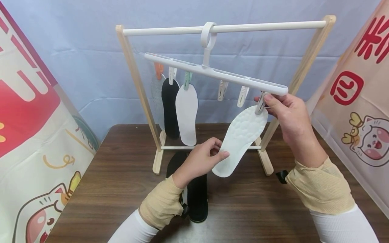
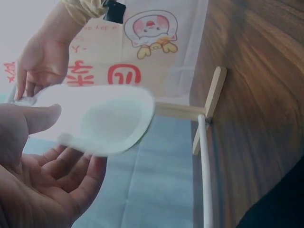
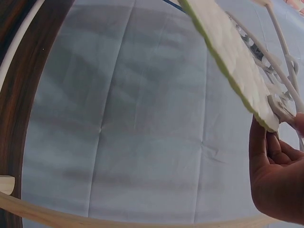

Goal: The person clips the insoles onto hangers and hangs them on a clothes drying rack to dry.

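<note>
A white insole (image 1: 240, 138) with a bumpy upper end hangs at a slant between my hands. My left hand (image 1: 203, 158) pinches its lower edge, thumb on the near face and fingers behind, as the left wrist view shows. At the insole's top, my right hand (image 1: 288, 111) grips a grey clothespin (image 1: 260, 103) at the right end of the white hanger bar (image 1: 218, 75). The pin's tip overlaps the insole's upper edge. In the right wrist view, the insole's rim (image 3: 228, 76) looks greenish and its top meets the pin beside my fingers.
A wooden rack (image 1: 310, 54) carries the tilted hanger by its hook (image 1: 208, 35). On its left hang a grey insole (image 1: 157, 98), a black insole (image 1: 171, 108) and a white insole (image 1: 186, 114). Two pins (image 1: 243, 97) hold nothing. Black insoles (image 1: 198, 199) lie on the table (image 1: 243, 209).
</note>
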`<act>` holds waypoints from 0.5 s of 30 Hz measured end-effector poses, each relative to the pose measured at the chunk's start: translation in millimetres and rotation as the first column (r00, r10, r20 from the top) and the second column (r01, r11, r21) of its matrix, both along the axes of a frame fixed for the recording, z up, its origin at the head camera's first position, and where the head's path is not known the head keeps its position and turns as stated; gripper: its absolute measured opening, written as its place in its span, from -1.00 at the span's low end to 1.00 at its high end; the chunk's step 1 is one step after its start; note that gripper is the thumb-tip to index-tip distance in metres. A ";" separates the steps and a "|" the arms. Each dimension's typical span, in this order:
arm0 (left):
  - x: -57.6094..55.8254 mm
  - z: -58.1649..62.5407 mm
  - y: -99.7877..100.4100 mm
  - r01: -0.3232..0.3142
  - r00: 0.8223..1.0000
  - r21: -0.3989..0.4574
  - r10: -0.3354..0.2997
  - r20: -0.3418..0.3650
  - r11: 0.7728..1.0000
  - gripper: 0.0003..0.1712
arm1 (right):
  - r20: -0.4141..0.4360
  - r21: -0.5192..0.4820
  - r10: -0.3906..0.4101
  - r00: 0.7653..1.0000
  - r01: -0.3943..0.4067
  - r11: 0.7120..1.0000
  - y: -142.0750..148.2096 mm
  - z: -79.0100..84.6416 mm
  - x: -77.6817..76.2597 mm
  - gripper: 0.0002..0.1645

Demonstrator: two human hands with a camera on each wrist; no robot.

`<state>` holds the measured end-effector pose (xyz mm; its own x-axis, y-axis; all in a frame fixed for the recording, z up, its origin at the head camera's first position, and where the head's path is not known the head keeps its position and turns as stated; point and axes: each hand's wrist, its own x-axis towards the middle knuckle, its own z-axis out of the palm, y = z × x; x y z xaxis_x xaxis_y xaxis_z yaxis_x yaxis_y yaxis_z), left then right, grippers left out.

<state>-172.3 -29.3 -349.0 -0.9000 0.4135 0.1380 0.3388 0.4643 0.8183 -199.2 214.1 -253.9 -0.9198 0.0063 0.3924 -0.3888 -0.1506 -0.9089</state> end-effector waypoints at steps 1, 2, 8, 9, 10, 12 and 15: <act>-0.6 -0.7 -1.9 -0.004 1.000 -0.001 0.004 -0.006 1.000 -0.69 | 0.003 0.001 -0.004 1.000 0.004 1.000 -0.2 0.2 0.0 -0.86; -1.2 -1.1 -4.1 -0.007 1.000 -0.001 0.007 -0.013 1.000 -0.70 | 0.008 0.001 -0.008 1.000 0.008 1.000 -0.5 0.3 -0.1 -0.86; -6.2 -5.4 -21.5 -0.050 0.998 -0.034 0.049 -0.024 0.998 -0.75 | 0.043 0.007 -0.030 0.999 0.029 1.000 -1.1 0.3 -0.1 -0.83; -6.8 -5.8 -24.9 -0.060 0.998 -0.046 0.059 -0.022 0.997 -0.75 | 0.043 0.006 -0.030 0.999 0.030 1.000 -1.2 0.2 -0.1 -0.82; -7.4 -6.1 -28.3 -0.069 0.997 -0.057 0.068 -0.023 0.996 -0.76 | 0.041 0.002 -0.028 0.999 0.028 1.000 -1.2 0.2 -0.2 -0.82; -8.1 -6.2 -35.0 -0.085 0.996 -0.069 0.084 -0.022 0.994 -0.76 | 0.036 -0.009 -0.023 0.999 0.023 1.000 -1.2 0.0 -0.4 -0.81; -8.6 -7.5 -44.2 -0.103 0.995 -0.073 0.101 -0.019 0.992 -0.76 | 0.036 -0.025 -0.016 0.999 0.017 1.000 -1.1 -0.4 -0.9 -0.80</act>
